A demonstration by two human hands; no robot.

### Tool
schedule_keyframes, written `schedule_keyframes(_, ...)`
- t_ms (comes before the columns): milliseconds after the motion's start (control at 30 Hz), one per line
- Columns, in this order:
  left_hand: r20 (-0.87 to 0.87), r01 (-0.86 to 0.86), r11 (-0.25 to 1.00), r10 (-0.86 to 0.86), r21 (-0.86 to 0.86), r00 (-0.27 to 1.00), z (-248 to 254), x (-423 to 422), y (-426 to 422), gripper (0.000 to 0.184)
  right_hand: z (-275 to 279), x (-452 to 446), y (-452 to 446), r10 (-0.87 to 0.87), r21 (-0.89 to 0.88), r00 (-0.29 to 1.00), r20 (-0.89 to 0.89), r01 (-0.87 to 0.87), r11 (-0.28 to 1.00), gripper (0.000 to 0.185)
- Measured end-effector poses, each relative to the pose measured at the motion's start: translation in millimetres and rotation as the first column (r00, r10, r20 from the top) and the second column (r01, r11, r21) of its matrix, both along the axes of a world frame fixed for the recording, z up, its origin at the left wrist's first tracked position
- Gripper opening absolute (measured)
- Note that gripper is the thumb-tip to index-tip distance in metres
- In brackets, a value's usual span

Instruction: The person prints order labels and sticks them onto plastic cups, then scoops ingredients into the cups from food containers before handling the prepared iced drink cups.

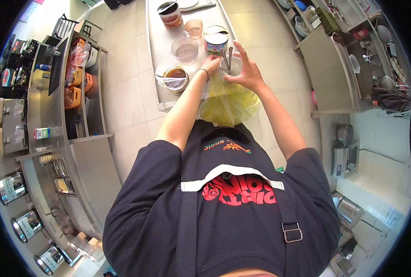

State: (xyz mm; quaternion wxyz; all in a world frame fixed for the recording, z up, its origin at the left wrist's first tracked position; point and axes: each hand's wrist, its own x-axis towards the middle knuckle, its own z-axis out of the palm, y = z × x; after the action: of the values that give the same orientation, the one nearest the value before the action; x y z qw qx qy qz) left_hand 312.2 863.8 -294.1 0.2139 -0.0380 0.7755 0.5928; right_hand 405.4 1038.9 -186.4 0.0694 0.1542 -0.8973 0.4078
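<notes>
Here we have the right hand (248,74), fingers wide around a clear container (236,66) by the table (160,51), presumably steadying its utensils (230,57); the left hand (210,64) sits opposite, its grip hidden from us. A yellow bag (231,104) drapes just below.

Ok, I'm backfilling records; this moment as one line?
left hand: near blue can; right hand: beside clear container; yellowish bag: between hands and apron

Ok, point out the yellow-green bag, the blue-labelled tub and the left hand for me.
Yellow-green bag (228,106): head view, on its wide lower part.
Blue-labelled tub (216,46): head view, on the label.
Left hand (210,63): head view, on the middle of the hand.
</notes>
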Motion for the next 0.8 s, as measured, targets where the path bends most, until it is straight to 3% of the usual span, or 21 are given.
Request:
schedule_keyframes(167,0.012,-0.090,0.967,0.090,0.237,0.996,-33,-1,1,0.036,1,-6,2,-0.027,-0.012,0.997,0.074,0.028,1.000,0.125)
schedule_keyframes(233,0.246,-0.208,0.897,0.116,0.391,0.962,-30,0,0,0.035,3,-7,2,-0.017,-0.007,0.998,0.054,0.018,1.000,0.125)
schedule_keyframes(267,0.250,-0.211,0.897,0.118,0.389,0.961,-27,-3,-3,0.035,4,-6,2,0.019,-0.016,0.999,0.035,-0.019,1.000,0.124)
schedule_keyframes(300,0.302,-0.078,0.894,-0.066,0.441,0.951,-51,-19,-8,0.035,4,-3,1,0.057,-0.025,0.998,0.017,-0.057,0.998,0.124)
schedule_keyframes(333,0.331,0.052,0.866,-0.245,0.497,0.911,-44,-27,-13,0.036,-1,3,2,0.060,-0.013,0.996,0.060,-0.059,0.998,0.123)
schedule_keyframes(367,0.368,0.163,0.913,-0.308,0.373,0.877,-35,-26,-15,0.039,-1,0,0,0.073,-0.003,0.996,0.060,-0.073,0.997,0.122)
schedule_keyframes(467,0.011,0.120,0.893,-0.138,0.434,0.990,-13,-10,-5,0.043,-23,-8,-2,0.154,-0.006,0.946,-0.284,-0.162,0.987,0.124)
schedule_keyframes(500,-0.049,0.106,0.884,-0.094,0.455,0.994,-7,-2,-4,0.044,-23,-1,-5,0.107,-0.013,0.988,-0.108,-0.110,0.994,0.124)
schedule_keyframes(567,0.103,0.019,0.881,-0.077,0.473,0.992,30,13,-6,0.046,-15,5,-8,0.067,0.046,0.998,-0.013,-0.066,0.997,0.123)
schedule_keyframes(633,0.147,-0.007,0.879,-0.072,0.477,0.986,42,21,-1,0.046,-13,3,-7,0.045,0.031,0.999,-0.029,-0.044,0.999,0.123)
schedule_keyframes(700,0.155,-0.154,0.904,0.099,0.398,0.983,40,24,1,0.048,-11,-2,-8,-0.004,0.008,1.000,-0.009,0.004,1.000,0.123)
schedule_keyframes(733,0.154,-0.153,0.905,0.099,0.397,0.983,27,27,-2,0.048,-11,-2,-7,-0.004,0.007,1.000,-0.010,0.004,1.000,0.123)
schedule_keyframes(800,-0.054,-0.152,0.982,0.159,0.114,0.986,5,28,-6,0.050,-7,-4,-5,-0.085,0.009,0.996,0.003,0.085,0.996,0.119)
